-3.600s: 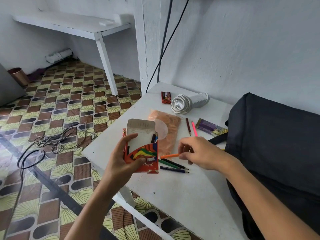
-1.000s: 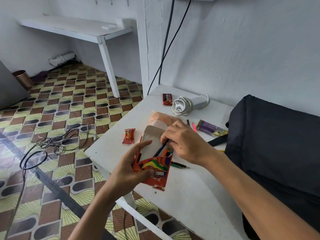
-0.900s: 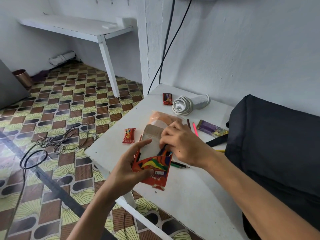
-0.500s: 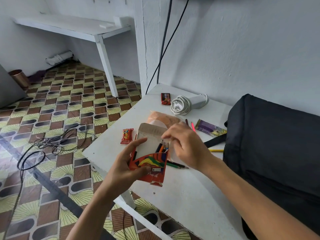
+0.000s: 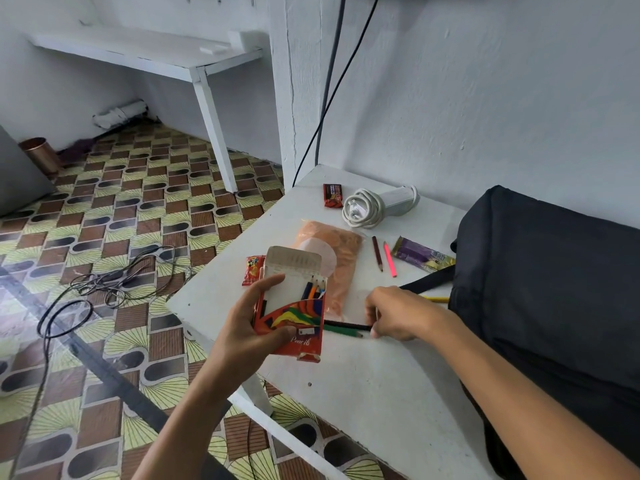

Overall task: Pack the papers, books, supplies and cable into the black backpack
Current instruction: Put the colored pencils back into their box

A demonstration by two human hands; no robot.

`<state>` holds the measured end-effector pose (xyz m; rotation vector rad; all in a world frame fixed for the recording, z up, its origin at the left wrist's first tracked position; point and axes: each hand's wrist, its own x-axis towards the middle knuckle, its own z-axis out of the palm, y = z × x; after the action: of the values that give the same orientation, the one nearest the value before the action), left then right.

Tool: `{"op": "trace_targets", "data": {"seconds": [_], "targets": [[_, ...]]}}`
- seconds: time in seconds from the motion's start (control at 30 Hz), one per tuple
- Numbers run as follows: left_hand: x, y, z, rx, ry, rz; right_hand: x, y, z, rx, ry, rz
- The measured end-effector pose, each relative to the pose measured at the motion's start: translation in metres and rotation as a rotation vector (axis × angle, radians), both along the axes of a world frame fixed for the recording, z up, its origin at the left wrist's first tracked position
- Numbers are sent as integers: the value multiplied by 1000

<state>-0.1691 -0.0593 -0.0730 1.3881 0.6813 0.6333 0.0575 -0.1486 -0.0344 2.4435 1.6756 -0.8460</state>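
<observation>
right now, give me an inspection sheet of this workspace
surface: white table, scuffed
job's things: pencil box open with pencils inside; black pencil and green pencil on the table; brown pencil, pink pencil, yellow pencil loose; coiled white cable; black backpack at the right
clutter: three snack wrappers, orange pouch
fingers: left hand holds the box; right hand pinches the black pencil
cables: black wires on floor and wall
surroundings: patterned tiles, white shelf
</observation>
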Motion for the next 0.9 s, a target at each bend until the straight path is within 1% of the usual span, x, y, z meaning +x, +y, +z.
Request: {"op": "trace_targets", "data": {"seconds": [0.1,0.2,0.27,0.33,0.37,0.4,0.43,0.5,0.63,0.73,0.8,0.9], "targets": [[-2,0,0,-1,2,5,13,-2,14,88,-2,-30],[-4,-2,2,-8,-1,1,29,-3,37,335,153,-132],[-3,-3,3,-12,1,-4,32,-5,49,549,338,-234],[0,-5,4,-10,4,-16,28,-5,54,734,648,-330],[2,-6,4,-10,6,-24,25,-4,54,806,809,-370],[4,-7,4,-12,9,-33,21,-3,51,861,931,-404],[6,-8,3,-16,11,-39,16,0,48,900,1001,-431],[10,-13,-1,-9,3,-48,7,6,39,925,1010,-460],[20,-34,-15,-3,-60,28,-5,15,20,880,812,-449],[25,-47,-27,29,-98,136,-12,18,10,853,725,-436],[29,-49,-30,79,-87,197,-14,19,6,846,696,-436],[35,-53,-35,192,10,277,-14,21,2,837,669,-431]]}}
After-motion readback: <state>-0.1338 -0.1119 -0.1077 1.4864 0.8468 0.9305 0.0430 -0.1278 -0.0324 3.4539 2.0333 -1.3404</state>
